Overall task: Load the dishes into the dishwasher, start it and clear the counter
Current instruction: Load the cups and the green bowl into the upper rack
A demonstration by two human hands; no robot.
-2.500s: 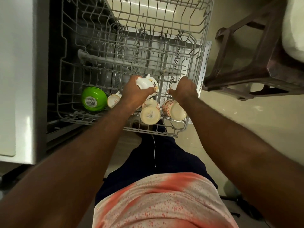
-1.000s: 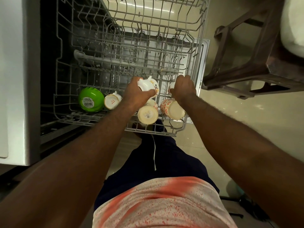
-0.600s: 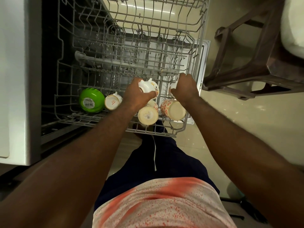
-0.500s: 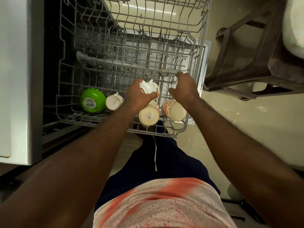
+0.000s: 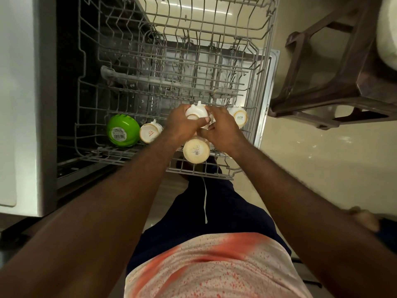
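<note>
Snugly, white cup in left hand

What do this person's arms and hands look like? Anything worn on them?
The left forearm and right forearm are bare, no sleeve in view. The left hand and right hand carry no gloves, and no watch, bracelet or ring shows. The shirt is white blotched red; the trousers are dark navy with a white drawstring.

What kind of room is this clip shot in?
Most likely a home kitchen, though little of the room shows. An open dishwasher has its rack pulled out, and upturned cups and a green bowl are loaded in it.
</note>
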